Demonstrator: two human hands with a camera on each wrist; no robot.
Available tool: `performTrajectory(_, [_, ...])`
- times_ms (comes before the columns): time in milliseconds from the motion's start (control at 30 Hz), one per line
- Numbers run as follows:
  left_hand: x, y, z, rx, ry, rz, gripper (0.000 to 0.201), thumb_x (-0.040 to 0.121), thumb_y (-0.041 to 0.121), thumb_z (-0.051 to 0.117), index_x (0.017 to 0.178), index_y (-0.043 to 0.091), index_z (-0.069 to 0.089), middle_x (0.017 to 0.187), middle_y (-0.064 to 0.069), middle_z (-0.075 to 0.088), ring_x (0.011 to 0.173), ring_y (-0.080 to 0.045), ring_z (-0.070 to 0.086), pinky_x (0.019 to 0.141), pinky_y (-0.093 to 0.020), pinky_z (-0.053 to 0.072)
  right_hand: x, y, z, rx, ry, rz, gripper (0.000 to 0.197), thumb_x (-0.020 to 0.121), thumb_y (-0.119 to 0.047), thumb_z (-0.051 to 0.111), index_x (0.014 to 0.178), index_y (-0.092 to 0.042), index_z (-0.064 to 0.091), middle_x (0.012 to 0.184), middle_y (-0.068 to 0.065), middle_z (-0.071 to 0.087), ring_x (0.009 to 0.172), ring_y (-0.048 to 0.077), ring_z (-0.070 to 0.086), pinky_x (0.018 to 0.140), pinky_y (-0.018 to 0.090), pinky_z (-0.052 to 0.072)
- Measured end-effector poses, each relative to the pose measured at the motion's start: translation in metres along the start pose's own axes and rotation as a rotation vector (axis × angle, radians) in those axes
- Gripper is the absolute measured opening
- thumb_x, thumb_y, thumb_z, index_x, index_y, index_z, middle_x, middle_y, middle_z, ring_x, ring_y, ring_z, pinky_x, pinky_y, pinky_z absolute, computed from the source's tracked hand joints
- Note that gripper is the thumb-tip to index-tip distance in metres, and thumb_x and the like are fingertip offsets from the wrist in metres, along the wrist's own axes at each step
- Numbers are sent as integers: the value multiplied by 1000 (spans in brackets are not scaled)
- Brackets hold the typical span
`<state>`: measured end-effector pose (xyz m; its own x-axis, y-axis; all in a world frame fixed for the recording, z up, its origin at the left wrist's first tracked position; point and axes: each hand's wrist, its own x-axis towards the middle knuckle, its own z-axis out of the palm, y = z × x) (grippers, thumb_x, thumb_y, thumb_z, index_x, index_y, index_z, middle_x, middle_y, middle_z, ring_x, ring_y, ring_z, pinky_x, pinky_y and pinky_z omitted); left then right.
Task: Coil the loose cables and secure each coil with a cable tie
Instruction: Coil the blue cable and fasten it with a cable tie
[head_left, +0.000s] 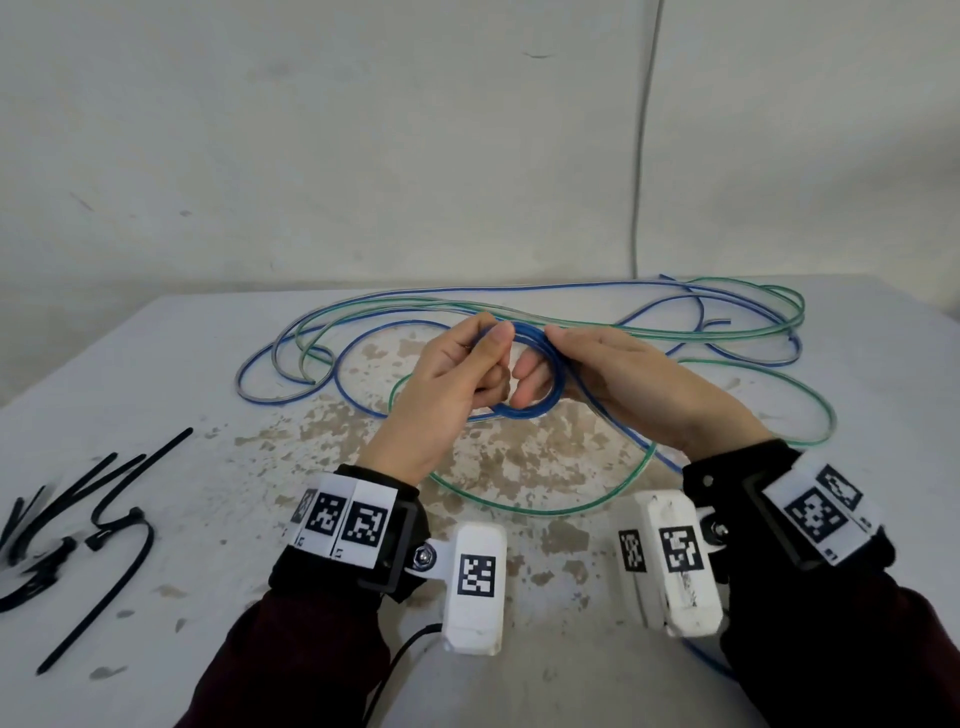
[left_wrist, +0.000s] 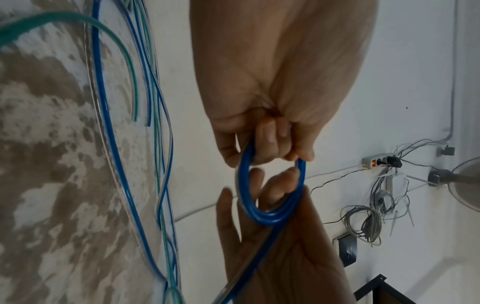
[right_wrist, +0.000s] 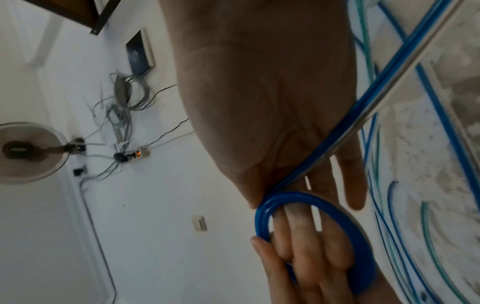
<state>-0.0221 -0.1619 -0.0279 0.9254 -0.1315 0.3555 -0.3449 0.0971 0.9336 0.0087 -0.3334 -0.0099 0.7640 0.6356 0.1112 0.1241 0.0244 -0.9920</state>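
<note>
Cable ties (head_left: 78, 525): a loose bunch of black ties lies at the lower left of your head view, flat on the table (head_left: 182, 364), well apart from your hands.
Left hand (head_left: 441, 384): left of centre, your thumb and curled fingers pinch the top and left side of a small blue coil (head_left: 540, 400); your left wrist view shows the fingers (left_wrist: 267, 139) wrapped round the coil (left_wrist: 259, 214).
Blue coil: it sits in the middle of the frame between both hands, raised off the table, made of several turns lying together.
Right hand (head_left: 623, 384): right of centre, your fingers reach through the coil, nearly straight, and your thumb lies along its upper edge; your right wrist view shows the blue cable (right_wrist: 363, 107) running across your palm (right_wrist: 259, 92) into the coil (right_wrist: 262, 211).
Loose cables: the rest of the blue cable and a green cable (head_left: 727, 374) sprawl in wide loops across the table behind and to the right of your hands.
Wall cord (head_left: 641, 156): a grey cord runs down the wall at upper right.
</note>
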Motion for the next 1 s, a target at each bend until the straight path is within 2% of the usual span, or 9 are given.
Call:
performTrajectory(100, [1,0,1,-37,-23,3,28,98,26,45,76,10,46,55,5,25,49,-13,21,54,-28,20,0,0,4,40,14,-22,40,102,-27,29,83,-6,57,54,-2,45,58,16,53,86,35,49])
performTrajectory(200, [1,-1,-3,-71,-70,-26,30,101,20,38,76,6,46,52,2,27,46,-16,32,52,-21,33,1,-4,9,18,68,-50,37,103,-27,30,77,-8,51,51,-7,22,47,12,24,69,27,49])
performTrajectory(367, [3,0,-3,-122,-153,-50,27,95,18,38,80,0,52,69,-3,53,49,-18,36,52,-27,41,0,-6,12,-92,109,-69,38,102,-24,38,71,-8,55,50,-9,24,46,10,20,54,21,37])
performTrajectory(467, [2,-3,-4,-93,-173,-52,33,95,21,43,68,9,60,74,-16,41,47,-16,41,53,-28,45,-2,-7,13,-182,101,-68,40,101,-23,41,68,-9,57,50,-7,27,46,11,23,50,19,34])
performTrajectory(667, [0,0,-7,-5,-225,-35,32,97,24,40,73,14,59,70,-23,33,51,-16,37,58,-24,43,-3,-10,14,-226,117,-61,41,101,-25,40,67,-7,54,49,-5,26,46,11,22,47,18,32])
performTrajectory(767, [2,0,-8,114,-196,14,32,100,25,40,74,12,55,61,-15,26,49,-14,29,52,-19,33,-1,-7,16,-188,124,-44,42,103,-25,35,74,-3,55,48,-3,36,46,14,33,54,22,41])
performTrajectory(833, [2,0,-6,131,-158,24,30,97,27,41,74,8,47,56,3,26,49,-13,23,49,-18,26,-1,-5,12,-182,113,-22,46,103,-26,32,78,-2,62,57,7,56,58,20,53,70,31,49])
performTrajectory(900, [2,0,-4,81,-94,42,31,96,28,41,71,11,40,58,5,25,51,-13,21,50,-20,23,-2,-6,5,-160,89,0,49,103,-28,31,81,-3,67,72,16,67,76,25,63,88,33,49])
performTrajectory(1000, [1,-1,-2,2,-14,68,34,99,30,41,67,16,38,59,5,25,51,-14,23,56,-30,20,-4,-7,-1,-34,64,-1,47,103,-25,30,84,-2,67,76,16,70,86,25,67,90,28,50])
